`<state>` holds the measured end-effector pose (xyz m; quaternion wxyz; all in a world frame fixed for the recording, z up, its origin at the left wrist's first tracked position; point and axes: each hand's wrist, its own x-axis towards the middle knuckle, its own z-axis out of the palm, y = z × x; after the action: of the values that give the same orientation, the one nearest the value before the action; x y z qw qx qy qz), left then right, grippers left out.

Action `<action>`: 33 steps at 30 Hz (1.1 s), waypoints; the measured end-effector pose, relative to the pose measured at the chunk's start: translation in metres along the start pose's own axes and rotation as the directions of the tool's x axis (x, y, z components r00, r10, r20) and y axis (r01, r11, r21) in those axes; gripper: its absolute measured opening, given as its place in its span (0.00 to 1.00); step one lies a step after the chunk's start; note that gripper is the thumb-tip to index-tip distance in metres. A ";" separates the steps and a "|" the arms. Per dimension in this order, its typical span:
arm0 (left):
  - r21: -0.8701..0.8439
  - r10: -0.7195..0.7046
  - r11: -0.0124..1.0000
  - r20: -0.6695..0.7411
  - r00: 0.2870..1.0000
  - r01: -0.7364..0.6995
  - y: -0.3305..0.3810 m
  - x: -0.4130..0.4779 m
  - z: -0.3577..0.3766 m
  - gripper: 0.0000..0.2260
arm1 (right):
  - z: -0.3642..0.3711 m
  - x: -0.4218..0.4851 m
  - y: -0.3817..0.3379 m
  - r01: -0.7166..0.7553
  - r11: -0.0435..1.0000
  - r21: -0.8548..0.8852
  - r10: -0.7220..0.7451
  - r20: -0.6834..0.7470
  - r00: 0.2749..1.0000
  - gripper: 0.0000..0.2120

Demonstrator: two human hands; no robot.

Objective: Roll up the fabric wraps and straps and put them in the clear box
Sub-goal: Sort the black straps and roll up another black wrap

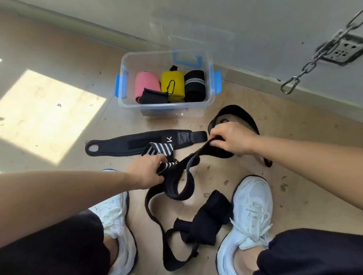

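The left hand (148,171) gripped the striped end of the long black wrap (169,188), and the right hand (232,139) pinched it further along. The clear box (156,109) stood on the floor just beyond both hands.

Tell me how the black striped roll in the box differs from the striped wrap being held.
The black striped roll is wound tight; the striped wrap trails in loose loops. The roll sits in the clear box beside a yellow roll; the wrap is outside it. No hand touches the roll; the left hand and right hand grip the wrap. Both are black with white stripes.
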<state>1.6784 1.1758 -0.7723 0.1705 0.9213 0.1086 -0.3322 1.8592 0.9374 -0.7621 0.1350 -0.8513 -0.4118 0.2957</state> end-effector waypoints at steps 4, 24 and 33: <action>-0.008 -0.024 1.000 -0.080 0.996 0.023 -0.014 0.012 -0.021 0.21 | -0.013 -0.012 0.019 -0.027 0.956 -0.294 0.102 0.244 0.964 0.06; -0.135 0.022 0.990 -0.050 0.999 -0.028 -0.038 0.029 -0.043 0.20 | 0.049 -0.035 0.008 -0.237 0.971 -0.031 0.239 0.156 0.958 0.07; -0.122 0.008 0.993 -0.020 1.000 -0.011 -0.054 0.029 -0.045 0.21 | 0.023 -0.032 0.047 -0.319 0.934 -0.158 0.287 -0.196 0.938 0.18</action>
<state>1.7089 1.2455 -0.7715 0.2269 0.9129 0.1259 -0.3151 1.8583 0.8828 -0.7898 0.0415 -0.9357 -0.2882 0.1993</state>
